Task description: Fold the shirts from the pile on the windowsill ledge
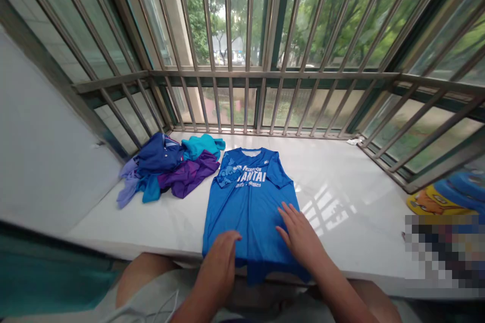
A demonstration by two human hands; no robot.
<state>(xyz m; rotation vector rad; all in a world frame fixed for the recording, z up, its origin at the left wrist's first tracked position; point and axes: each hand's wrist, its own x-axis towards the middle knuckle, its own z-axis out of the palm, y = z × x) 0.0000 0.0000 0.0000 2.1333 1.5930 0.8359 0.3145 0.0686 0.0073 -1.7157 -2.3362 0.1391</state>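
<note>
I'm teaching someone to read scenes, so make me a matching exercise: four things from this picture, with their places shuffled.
1. Blue shirt
2. Clothes pile
3. Window bars
4. Right hand

A. Behind the white ledge
B. Over the shirt, toward picture right
C. Spread out, hem past the ledge's front edge
D. Heaped toward the ledge's left end

Pairs: 1-C, 2-D, 3-A, 4-B

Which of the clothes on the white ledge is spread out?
The blue shirt with white lettering across its chest; the other clothes lie crumpled together in a heap to its left.
</note>
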